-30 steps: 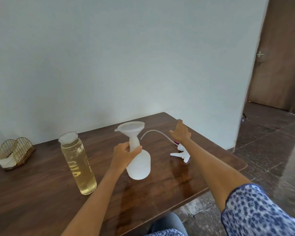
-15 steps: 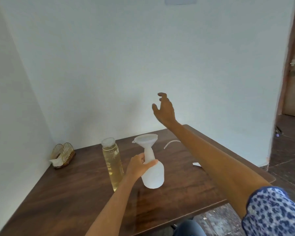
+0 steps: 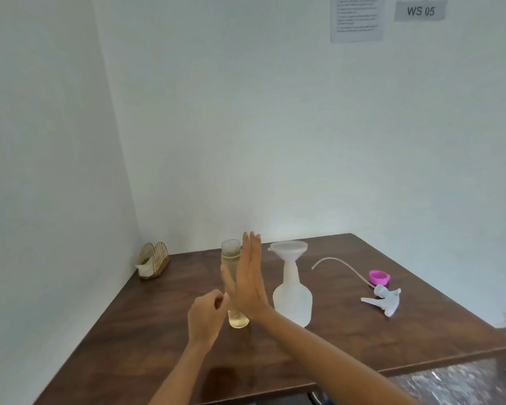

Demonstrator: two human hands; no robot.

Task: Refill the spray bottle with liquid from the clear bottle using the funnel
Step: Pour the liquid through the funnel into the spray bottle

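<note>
The tall clear plastic bottle of pale yellow liquid [image 3: 235, 285] stands upright, mouth up, left of the white spray bottle [image 3: 292, 296] holding the funnel [image 3: 288, 249]; my right hand [image 3: 247, 283] is flat-fingered before it, my left hand [image 3: 208, 315] loosely curled, holding nothing.

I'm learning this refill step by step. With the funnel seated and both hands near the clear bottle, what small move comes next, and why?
Probably close the right hand around the clear bottle to lift it. The funnel already sits in the spray bottle, the clear bottle looks uncapped, and no hand grips it yet: the right is flat beside it, the left hand loosely curled nearby.
</note>
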